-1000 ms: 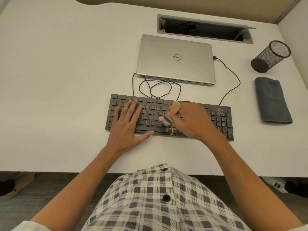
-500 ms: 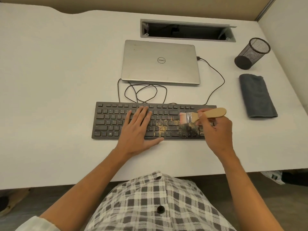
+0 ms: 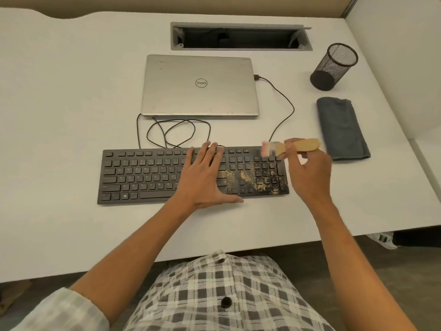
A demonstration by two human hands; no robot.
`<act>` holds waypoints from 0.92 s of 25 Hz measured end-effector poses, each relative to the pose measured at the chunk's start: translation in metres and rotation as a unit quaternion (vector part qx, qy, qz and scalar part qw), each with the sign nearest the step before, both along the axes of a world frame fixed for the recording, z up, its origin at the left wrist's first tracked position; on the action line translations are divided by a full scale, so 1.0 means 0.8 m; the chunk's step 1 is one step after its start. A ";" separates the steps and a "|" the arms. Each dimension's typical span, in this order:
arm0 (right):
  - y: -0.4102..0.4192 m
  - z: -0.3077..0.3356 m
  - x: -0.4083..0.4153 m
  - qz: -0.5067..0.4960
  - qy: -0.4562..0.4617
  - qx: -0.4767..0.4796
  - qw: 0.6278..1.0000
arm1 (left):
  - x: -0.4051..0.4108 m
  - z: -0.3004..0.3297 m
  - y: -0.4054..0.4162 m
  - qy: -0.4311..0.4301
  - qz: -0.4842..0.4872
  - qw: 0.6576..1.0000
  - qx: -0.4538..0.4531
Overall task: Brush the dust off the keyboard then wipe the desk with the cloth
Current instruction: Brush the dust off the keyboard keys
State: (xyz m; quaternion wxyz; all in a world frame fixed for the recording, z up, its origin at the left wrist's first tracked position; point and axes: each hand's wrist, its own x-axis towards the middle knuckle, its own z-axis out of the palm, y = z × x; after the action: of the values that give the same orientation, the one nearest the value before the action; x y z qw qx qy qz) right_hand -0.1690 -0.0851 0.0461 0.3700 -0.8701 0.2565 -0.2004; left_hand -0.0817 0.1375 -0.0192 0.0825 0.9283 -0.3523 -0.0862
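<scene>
Since half second ago: brush point(image 3: 292, 146) moved from mid-right key rows to far right corner of keyboard point(image 3: 148, 175), bristles blurred.

- Right hand point(image 3: 307, 173): fingers pinch wooden brush handle; bristles point left over numpad's top edge.
- Left hand point(image 3: 202, 177): flat, fingers spread, pressing on keyboard centre; thumb on desk point(image 3: 59, 103) at front edge.
- Yellowish dust point(image 3: 245, 176): scattered on right key block.
- Grey cloth point(image 3: 341, 127): folded, on desk right of keyboard, apart from it.
- Closed laptop point(image 3: 200, 86) behind keyboard; mesh cup point(image 3: 334, 65) behind cloth.
</scene>
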 end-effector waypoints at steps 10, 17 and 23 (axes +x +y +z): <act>-0.034 -0.020 0.033 0.067 0.103 -0.081 0.989 | 0.000 -0.008 -0.013 0.001 0.020 1.000 -0.011; -0.063 -0.007 0.015 0.026 0.052 -0.071 0.996 | -0.001 -0.006 -0.015 0.006 0.028 1.000 -0.011; -0.052 -0.016 0.026 0.094 0.107 -0.104 0.984 | -0.002 -0.007 -0.016 0.004 0.036 0.999 -0.027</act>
State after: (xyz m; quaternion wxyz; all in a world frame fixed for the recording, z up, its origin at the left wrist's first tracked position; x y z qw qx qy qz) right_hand -0.1485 -0.1266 0.0336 0.2648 -0.9407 0.1892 -0.0957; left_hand -0.0832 0.1247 -0.0248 0.1121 0.9374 -0.3206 -0.0775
